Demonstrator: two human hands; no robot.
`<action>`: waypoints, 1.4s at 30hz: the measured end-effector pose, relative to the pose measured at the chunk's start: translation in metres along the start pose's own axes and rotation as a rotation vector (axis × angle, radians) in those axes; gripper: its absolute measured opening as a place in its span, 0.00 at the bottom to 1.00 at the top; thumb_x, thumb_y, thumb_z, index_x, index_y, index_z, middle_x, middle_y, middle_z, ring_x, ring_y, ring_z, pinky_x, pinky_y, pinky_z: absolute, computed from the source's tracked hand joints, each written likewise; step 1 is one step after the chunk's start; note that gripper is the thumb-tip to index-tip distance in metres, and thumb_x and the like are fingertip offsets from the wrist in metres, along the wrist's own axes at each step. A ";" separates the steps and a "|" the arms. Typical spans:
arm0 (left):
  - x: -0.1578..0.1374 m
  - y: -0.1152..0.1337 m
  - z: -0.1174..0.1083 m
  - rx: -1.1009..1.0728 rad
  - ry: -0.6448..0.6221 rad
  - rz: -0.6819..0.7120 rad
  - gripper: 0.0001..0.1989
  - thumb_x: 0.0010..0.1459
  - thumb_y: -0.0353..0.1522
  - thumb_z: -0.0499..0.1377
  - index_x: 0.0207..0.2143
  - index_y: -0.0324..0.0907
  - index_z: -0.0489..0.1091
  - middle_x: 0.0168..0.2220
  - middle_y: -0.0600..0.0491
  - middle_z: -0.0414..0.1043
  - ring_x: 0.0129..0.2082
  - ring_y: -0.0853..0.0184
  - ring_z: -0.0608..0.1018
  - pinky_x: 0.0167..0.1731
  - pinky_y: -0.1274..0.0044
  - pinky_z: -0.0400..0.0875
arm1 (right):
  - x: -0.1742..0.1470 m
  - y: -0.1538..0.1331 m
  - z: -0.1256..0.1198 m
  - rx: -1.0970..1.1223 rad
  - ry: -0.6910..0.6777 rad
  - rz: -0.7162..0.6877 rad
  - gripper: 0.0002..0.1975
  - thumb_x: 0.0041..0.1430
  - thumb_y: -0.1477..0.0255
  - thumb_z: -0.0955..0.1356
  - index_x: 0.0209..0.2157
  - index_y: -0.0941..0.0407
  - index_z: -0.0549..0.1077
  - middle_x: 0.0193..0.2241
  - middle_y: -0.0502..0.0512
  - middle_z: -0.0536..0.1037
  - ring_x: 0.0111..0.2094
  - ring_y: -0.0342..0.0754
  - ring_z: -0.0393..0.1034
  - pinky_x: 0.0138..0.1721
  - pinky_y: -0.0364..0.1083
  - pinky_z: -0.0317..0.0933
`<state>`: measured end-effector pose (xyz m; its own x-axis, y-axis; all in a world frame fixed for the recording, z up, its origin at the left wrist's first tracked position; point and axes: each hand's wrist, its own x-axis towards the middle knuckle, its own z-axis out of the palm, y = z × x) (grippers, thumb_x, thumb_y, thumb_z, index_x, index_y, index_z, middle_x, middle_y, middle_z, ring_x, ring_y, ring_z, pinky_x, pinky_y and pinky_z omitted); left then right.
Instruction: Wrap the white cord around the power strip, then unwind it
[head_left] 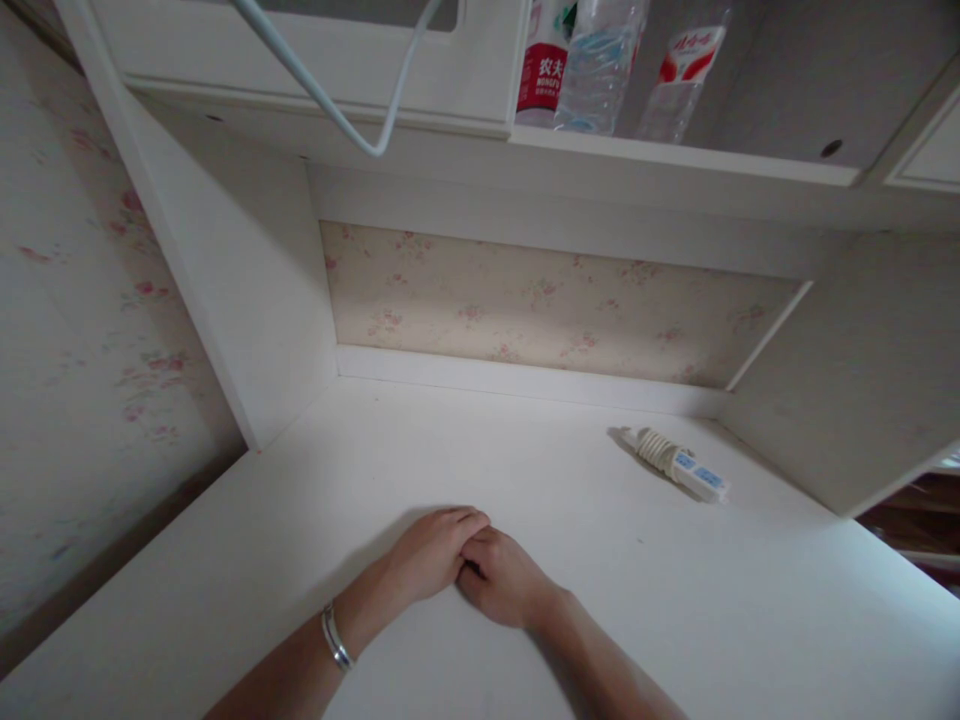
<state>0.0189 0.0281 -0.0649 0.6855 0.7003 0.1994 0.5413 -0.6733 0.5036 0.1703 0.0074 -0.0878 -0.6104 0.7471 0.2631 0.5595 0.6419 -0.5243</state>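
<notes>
My left hand (439,550) and my right hand (510,578) rest together on the white desktop (360,470), near the middle of the view. The fingers of both hands are closed and folded against each other, and no object shows in them. A silver bracelet (335,636) circles my left wrist. To the right, apart from my hands, lies a white power strip (699,475) with blue labels. Its pale cord (654,450) is wound around one end.
Above the desk, an open shelf (675,165) holds a red-labelled bottle (541,75) and clear plastic bottles (596,70). A pale cable loop (330,105) hangs down from the upper left. White side panels (240,250) flank the desk; floral wallpaper (465,300) covers the back.
</notes>
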 end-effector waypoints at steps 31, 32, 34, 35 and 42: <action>0.000 0.000 0.001 -0.001 -0.007 -0.004 0.16 0.51 0.22 0.50 0.42 0.43 0.67 0.41 0.52 0.73 0.41 0.66 0.74 0.44 0.75 0.66 | -0.001 0.001 0.000 -0.031 -0.022 0.001 0.11 0.49 0.80 0.62 0.32 0.59 0.74 0.34 0.56 0.78 0.37 0.47 0.70 0.41 0.43 0.61; 0.000 0.000 0.001 0.001 -0.006 -0.004 0.16 0.52 0.22 0.50 0.41 0.43 0.67 0.41 0.52 0.73 0.41 0.66 0.74 0.44 0.75 0.66 | 0.000 0.000 -0.001 -0.037 -0.024 0.003 0.11 0.49 0.80 0.62 0.32 0.59 0.74 0.34 0.56 0.78 0.37 0.47 0.70 0.41 0.43 0.61; 0.000 0.000 0.001 0.002 -0.004 -0.005 0.16 0.52 0.22 0.50 0.41 0.43 0.67 0.41 0.52 0.73 0.42 0.66 0.73 0.44 0.75 0.66 | 0.000 -0.001 -0.002 -0.044 -0.032 0.006 0.12 0.50 0.80 0.61 0.33 0.59 0.74 0.34 0.55 0.78 0.37 0.47 0.70 0.41 0.43 0.61; 0.000 0.000 0.001 0.002 -0.005 -0.007 0.16 0.52 0.22 0.50 0.41 0.43 0.67 0.41 0.52 0.73 0.42 0.66 0.73 0.44 0.75 0.66 | 0.000 -0.001 -0.002 -0.045 -0.035 0.007 0.12 0.50 0.80 0.61 0.33 0.59 0.74 0.35 0.55 0.78 0.37 0.47 0.70 0.41 0.43 0.61; -0.001 -0.001 0.001 -0.005 -0.029 -0.014 0.19 0.52 0.22 0.51 0.45 0.45 0.67 0.43 0.52 0.73 0.44 0.64 0.73 0.46 0.73 0.65 | 0.000 0.000 -0.002 -0.036 -0.042 -0.010 0.11 0.50 0.80 0.61 0.33 0.59 0.74 0.36 0.56 0.78 0.39 0.47 0.70 0.43 0.43 0.60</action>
<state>0.0186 0.0280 -0.0662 0.6917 0.7024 0.1682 0.5486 -0.6624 0.5101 0.1714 0.0079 -0.0857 -0.6388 0.7331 0.2334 0.5728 0.6557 -0.4918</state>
